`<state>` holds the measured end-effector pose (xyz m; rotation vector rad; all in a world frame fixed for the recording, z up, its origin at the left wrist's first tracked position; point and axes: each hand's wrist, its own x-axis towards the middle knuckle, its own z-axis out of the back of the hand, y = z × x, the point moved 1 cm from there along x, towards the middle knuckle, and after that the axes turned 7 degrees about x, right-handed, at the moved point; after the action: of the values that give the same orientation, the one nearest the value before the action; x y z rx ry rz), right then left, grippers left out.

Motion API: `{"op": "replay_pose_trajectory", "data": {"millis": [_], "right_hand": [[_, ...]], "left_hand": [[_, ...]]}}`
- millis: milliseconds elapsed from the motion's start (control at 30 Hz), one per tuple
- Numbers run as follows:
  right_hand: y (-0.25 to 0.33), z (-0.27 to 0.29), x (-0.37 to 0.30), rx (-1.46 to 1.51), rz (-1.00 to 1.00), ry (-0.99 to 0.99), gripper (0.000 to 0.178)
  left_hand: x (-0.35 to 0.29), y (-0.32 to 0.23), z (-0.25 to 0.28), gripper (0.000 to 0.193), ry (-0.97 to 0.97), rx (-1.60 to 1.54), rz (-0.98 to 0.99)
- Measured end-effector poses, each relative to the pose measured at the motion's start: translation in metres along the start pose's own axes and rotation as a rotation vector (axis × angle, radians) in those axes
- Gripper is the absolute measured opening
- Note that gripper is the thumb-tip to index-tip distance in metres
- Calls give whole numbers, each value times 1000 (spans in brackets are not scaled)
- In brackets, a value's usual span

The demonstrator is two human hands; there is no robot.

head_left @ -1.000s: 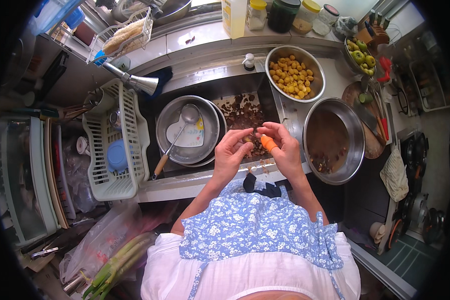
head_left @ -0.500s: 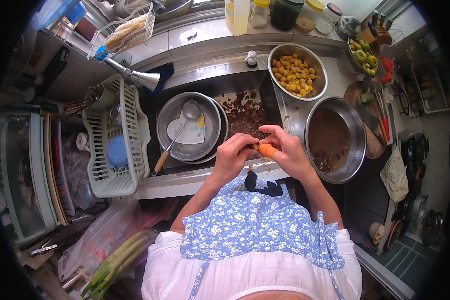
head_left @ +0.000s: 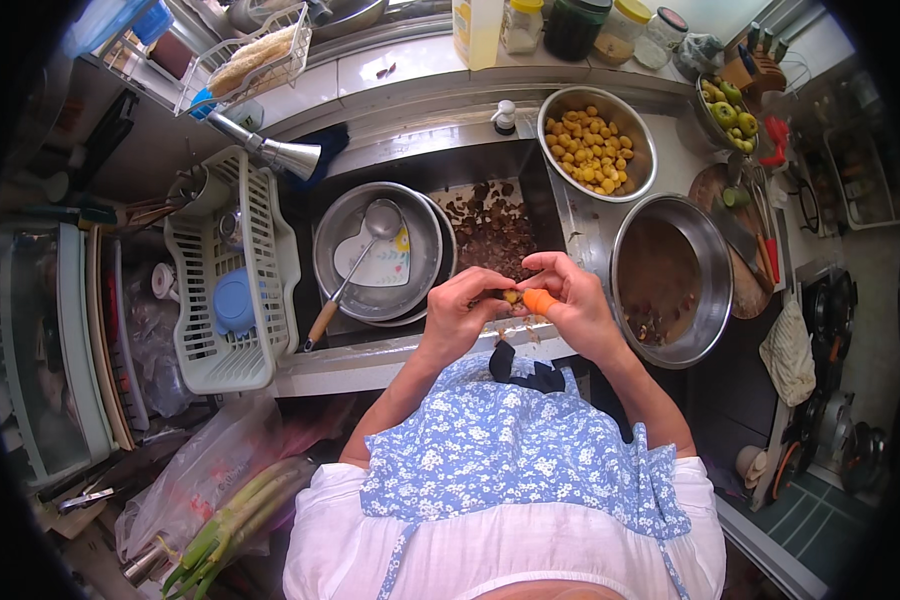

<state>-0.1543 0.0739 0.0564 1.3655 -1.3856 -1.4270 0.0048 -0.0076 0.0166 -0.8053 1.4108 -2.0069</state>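
Observation:
Over the front edge of the sink, my left hand (head_left: 457, 312) pinches a small, partly peeled chestnut (head_left: 512, 297), its yellow flesh showing between the fingers. My right hand (head_left: 582, 305) closes on the same chestnut from the other side, with an orange cover (head_left: 539, 301) on its thumb. Brown shell pieces (head_left: 490, 225) litter the sink behind my hands, and a few crumbs lie on the front ledge. Right of my right hand stands a steel basin (head_left: 725, 275) of brownish water with dark chestnuts in it. Peeled yellow chestnuts (head_left: 590, 150) fill a steel bowl (head_left: 647, 170) farther back.
Nested metal bowls (head_left: 328, 215) holding a ladle (head_left: 380, 222) and a heart-shaped dish (head_left: 370, 265) sit in the sink's left part. A white dish rack (head_left: 195, 350) is left of it. A knife lies on a round board (head_left: 710, 185) at right. Jars (head_left: 575, 28) line the back ledge.
My fingers have shifted slightly around the chestnut, and more of its yellow flesh shows. The bowls and basin stay where they were.

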Motion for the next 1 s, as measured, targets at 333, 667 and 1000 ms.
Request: {"op": "replay_pose_trajectory", "data": {"millis": [333,667,1000], "right_hand": [[-23,-4,4,121,64,-184,37],[-20,-2,3,-77,183,-241,29],[-10,-1,2,-45,102,-181,30]], "left_hand": [[-2,10,-13,21,-131,-734,195],[3,22,-11,34,-70,-1019,316],[0,8,-13,43,-123,-441,160]]}}
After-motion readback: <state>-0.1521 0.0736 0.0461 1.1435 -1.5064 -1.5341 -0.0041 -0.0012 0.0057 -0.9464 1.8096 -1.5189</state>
